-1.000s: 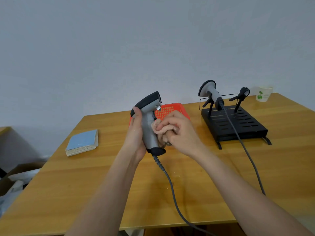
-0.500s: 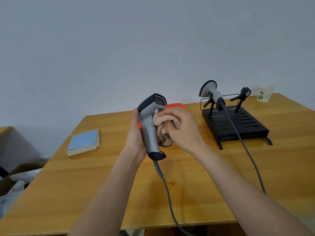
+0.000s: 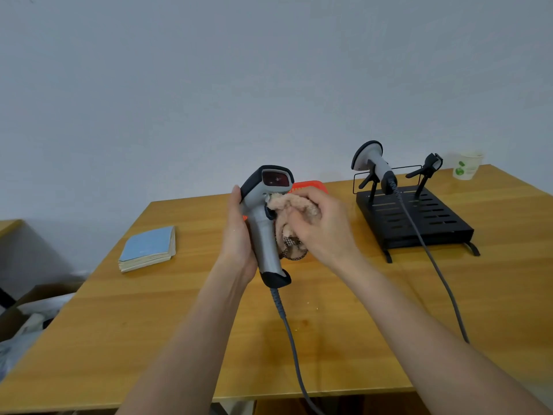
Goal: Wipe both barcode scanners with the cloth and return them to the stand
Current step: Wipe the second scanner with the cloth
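The scanner (image 3: 263,223) is being held upright above the table (image 3: 98,324) w/ the left hand (image 3: 238,235) gripping its handle. The right hand (image 3: 320,229) is clutching the cloth (image 3: 287,205), pressing it just under the scanner's head near the trigger. Probably step 1, wiping in progress. Next it's likely needing a few more passes, then going back to the empty cradle (image 3: 426,167) on the stand (image 3: 419,217), far right of the hands; the 2nd scanner (image 3: 374,163) is sitting there. Vs 1 s ago the head is now turning its window toward the camera, and the cloth is riding higher.
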`<action>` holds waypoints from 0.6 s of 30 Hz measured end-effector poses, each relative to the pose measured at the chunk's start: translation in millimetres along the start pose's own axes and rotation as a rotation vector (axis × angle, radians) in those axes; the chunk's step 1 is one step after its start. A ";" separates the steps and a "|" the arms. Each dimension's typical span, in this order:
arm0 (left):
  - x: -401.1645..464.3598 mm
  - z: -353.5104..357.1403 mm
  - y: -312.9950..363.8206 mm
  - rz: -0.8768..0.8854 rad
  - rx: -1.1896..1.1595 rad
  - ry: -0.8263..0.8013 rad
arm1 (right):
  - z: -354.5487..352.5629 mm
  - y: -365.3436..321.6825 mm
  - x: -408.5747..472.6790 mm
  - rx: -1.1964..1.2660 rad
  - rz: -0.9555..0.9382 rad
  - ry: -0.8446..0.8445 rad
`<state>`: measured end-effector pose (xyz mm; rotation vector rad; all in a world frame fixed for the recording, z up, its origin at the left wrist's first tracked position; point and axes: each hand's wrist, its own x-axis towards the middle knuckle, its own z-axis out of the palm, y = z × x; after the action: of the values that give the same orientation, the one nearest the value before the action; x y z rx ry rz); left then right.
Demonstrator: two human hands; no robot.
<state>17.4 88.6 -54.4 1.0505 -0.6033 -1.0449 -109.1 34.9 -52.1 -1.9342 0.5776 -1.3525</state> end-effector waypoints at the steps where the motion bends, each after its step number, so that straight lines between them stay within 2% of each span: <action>1: -0.6 0.9 0.7 0.004 0.008 0.010 | 1.9 -2.5 -0.5 -0.003 -0.005 -0.014; 5: -0.6 3.4 2.9 0.050 -0.001 0.015 | 9.8 5.0 0.9 -0.083 -0.059 0.009; 9: -3.4 1.1 7.4 0.001 0.005 0.029 | 11.8 14.9 2.3 -0.185 -0.047 -0.093; 11: -4.3 2.9 9.7 0.005 0.003 0.051 | 6.3 16.1 2.2 -0.164 0.010 -0.121; 14: -2.9 4.3 10.1 0.057 -0.016 0.061 | -0.6 11.9 5.3 -0.141 0.037 -0.047; 18: -8.4 11.3 10.7 0.069 -0.021 0.002 | 3.5 0.5 6.2 -0.038 0.070 -0.083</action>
<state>8.9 93.0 -39.5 1.0058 -0.6220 -0.9878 -103.5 31.2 -49.4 -1.9718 0.6287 -1.2195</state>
